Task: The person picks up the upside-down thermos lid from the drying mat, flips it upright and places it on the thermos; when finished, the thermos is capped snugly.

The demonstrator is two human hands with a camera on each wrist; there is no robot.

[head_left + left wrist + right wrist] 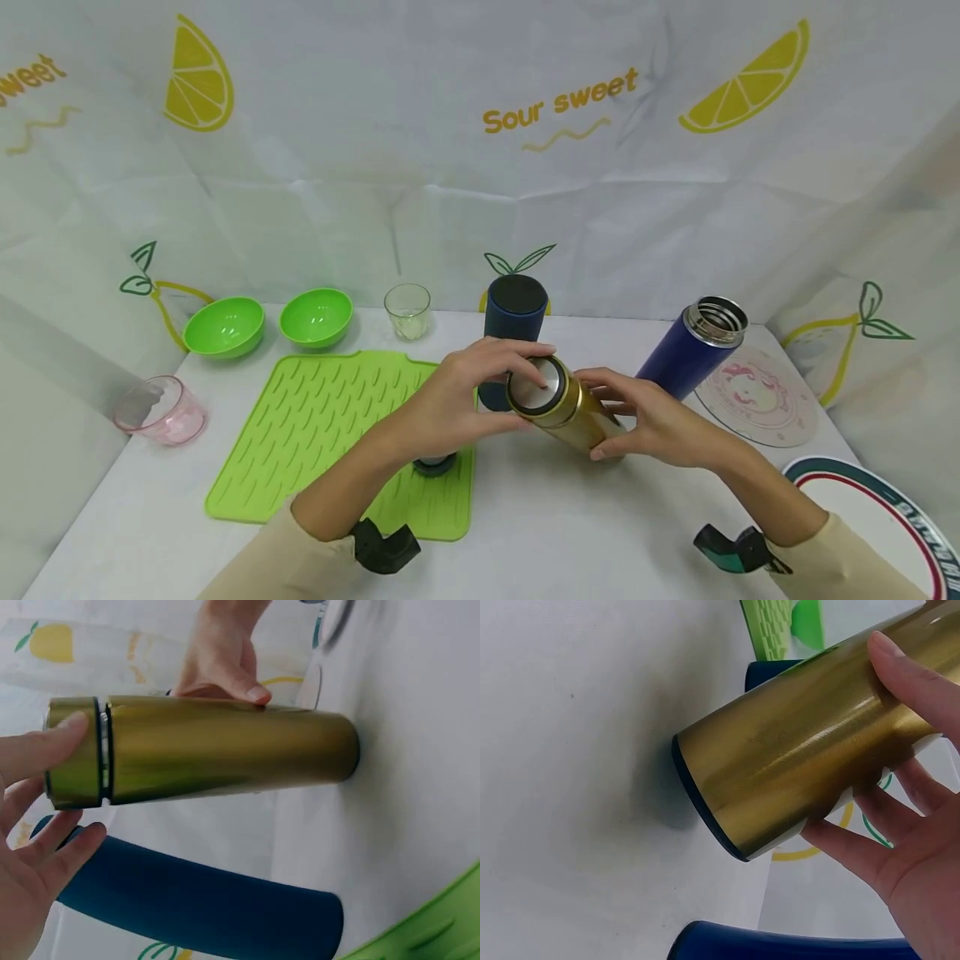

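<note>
A gold thermos flask (581, 421) stands in front of me between both hands. My left hand (453, 400) grips its lid (542, 390), thumb on one side and fingers across the top. In the left wrist view a narrow gap with a pale ring shows between lid and body. My right hand (663, 421) holds the body (795, 742) from the side, fingers curled round it. Whether the base touches the table cannot be told. Just behind is a dark blue flask (516, 312). To the right, a blue flask (686, 354) without a lid shows its steel mouth.
A green drying mat (300, 433) lies at left, with a dark round lid (435, 465) partly under my left wrist. Two green bowls (225, 327), a clear glass (407, 312) and a pink glass (168, 412) stand around it. A pink-patterned round mat (765, 400) and a white plate (847, 508) lie right.
</note>
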